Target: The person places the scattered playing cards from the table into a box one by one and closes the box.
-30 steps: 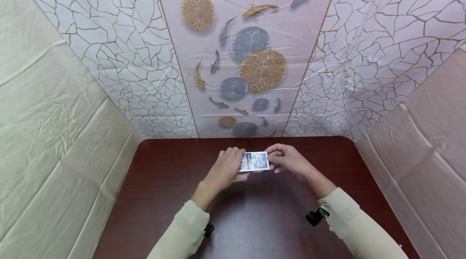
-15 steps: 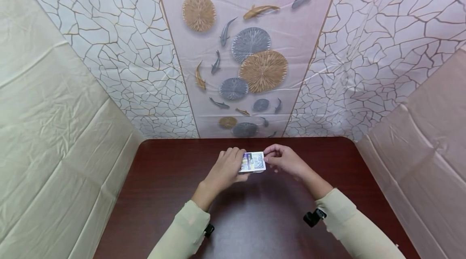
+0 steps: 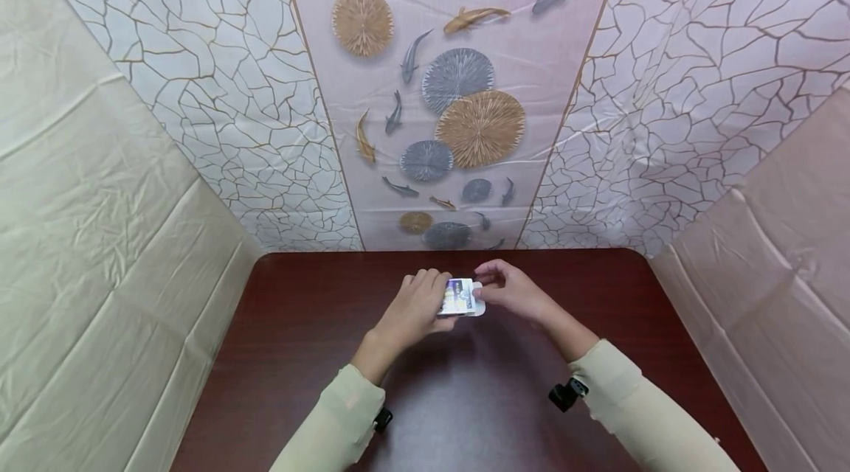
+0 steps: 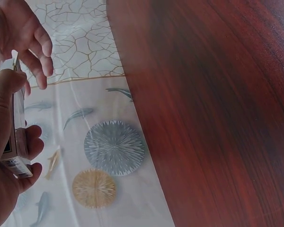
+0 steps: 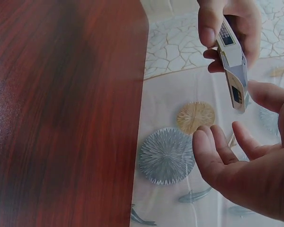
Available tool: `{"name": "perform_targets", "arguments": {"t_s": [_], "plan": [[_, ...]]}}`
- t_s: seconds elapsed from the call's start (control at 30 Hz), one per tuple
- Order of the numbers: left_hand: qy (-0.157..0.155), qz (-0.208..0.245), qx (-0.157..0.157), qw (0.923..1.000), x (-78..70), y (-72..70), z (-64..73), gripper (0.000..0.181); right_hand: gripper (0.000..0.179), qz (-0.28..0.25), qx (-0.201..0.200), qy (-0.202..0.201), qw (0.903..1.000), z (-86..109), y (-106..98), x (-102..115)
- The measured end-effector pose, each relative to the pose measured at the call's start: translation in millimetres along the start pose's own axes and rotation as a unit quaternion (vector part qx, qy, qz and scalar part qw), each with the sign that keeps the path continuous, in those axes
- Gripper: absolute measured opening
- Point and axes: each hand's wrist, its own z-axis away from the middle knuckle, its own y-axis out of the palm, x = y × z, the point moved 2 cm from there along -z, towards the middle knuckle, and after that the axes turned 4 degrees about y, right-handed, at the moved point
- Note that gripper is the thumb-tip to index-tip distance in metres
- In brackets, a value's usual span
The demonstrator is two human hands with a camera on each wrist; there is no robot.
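A playing-card box (image 3: pixel 457 296) lies level above the table, gripped along its sides by my left hand (image 3: pixel 413 304). In the left wrist view the thumb is on one side of the box (image 4: pixel 20 165) and the fingers curl round the other. A pale flap (image 5: pixel 237 92) sticks out from the box's end in the right wrist view. My right hand (image 3: pixel 513 292) is at that end, its thumb (image 5: pixel 270 96) at or very near the flap. Its other fingers are loosely bent and apart, with nothing between them. How far the cards sit inside is hidden.
Both hands are over the far part of a dark red-brown table (image 3: pixel 319 354). A patterned cloth wall (image 3: pixel 465 184) rises right behind its back edge. Beige cloth panels (image 3: pixel 133 273) flank the table on either side.
The card stack, sticking out at the box's right end one second ago, has slid left into the box. My right hand has followed it left, and the flap now shows. The left hand has hardly moved.
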Motion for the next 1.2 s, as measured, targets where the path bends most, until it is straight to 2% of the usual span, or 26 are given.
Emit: {"name": "perform_targets", "arguments": {"t_s": [0.13, 0.43, 0.6, 0.8, 1.03, 1.1, 1.2], "plan": [[0.002, -0.001, 0.006, 1.0000, -1.0, -0.5, -0.4, 0.070, 0.047, 0.017, -0.004, -0.017, 0.9997, -1.8, 4, 1], [0.006, -0.018, 0.005, 0.9998, -1.6, 0.7, -0.2, 0.070, 0.047, 0.031, -0.017, -0.007, 0.9994, -2.5, 11, 7], [0.005, -0.019, 0.001, 0.9998, -1.0, 0.2, 0.1, 0.070, 0.047, 0.028, -0.011, -0.011, 0.9995, -2.4, 11, 8], [-0.003, -0.010, -0.002, 0.9999, 1.0, 0.4, -0.2, 0.070, 0.043, -0.010, 0.008, 0.006, 0.9999, -1.5, 9, 3], [-0.008, -0.007, 0.000, 0.9999, 3.3, 0.7, 0.8, 0.069, 0.044, -0.094, 0.038, 0.020, 0.9947, 2.7, 7, -3], [-0.008, -0.008, 0.000, 0.9999, 3.8, 0.3, 1.1, 0.069, 0.046, -0.087, 0.042, 0.012, 0.9952, 3.8, 7, -4], [-0.006, -0.009, -0.002, 0.9999, 4.6, 0.7, 1.7, 0.069, 0.051, -0.041, 0.045, -0.029, 0.9977, 6.3, 6, -3]]}}
